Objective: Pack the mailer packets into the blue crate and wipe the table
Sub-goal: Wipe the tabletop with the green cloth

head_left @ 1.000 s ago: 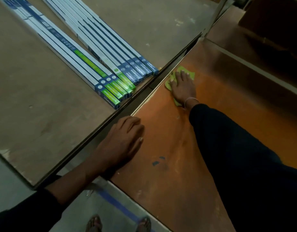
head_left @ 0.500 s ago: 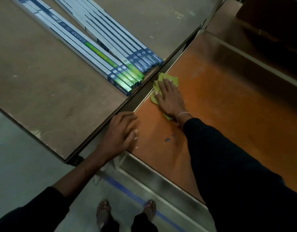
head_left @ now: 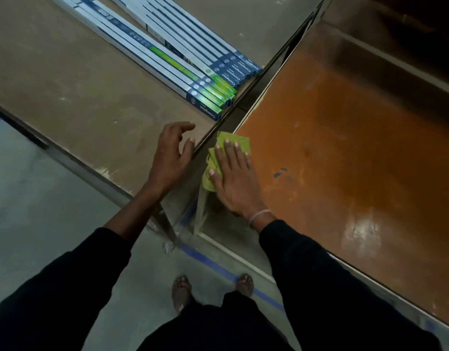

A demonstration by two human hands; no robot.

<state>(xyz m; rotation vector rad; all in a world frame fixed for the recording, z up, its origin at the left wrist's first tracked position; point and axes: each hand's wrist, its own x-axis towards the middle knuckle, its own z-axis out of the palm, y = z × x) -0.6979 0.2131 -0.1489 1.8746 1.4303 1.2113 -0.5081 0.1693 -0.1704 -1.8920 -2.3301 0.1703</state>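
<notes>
My right hand [head_left: 234,177] lies flat with straight fingers on a green cloth [head_left: 241,143], pressing it onto the near left corner of the orange table [head_left: 345,148]. Part of the cloth hangs over the table's left edge. My left hand [head_left: 171,155] hovers with loosely curled fingers over the edge of the brown table [head_left: 66,92] on the left and holds nothing. No blue crate or mailer packets are in view.
Several long white, blue and green tube-light boxes [head_left: 183,62] lie side by side on the brown table, their ends near the narrow gap between the tables. A blue tape line [head_left: 226,273] crosses the grey floor by my feet. A darker raised surface [head_left: 408,41] borders the orange table's far side.
My right hand has dragged the cloth along the orange table's left edge toward me, down to the near corner. My left hand lifted off the orange table and moved over the brown table's edge.
</notes>
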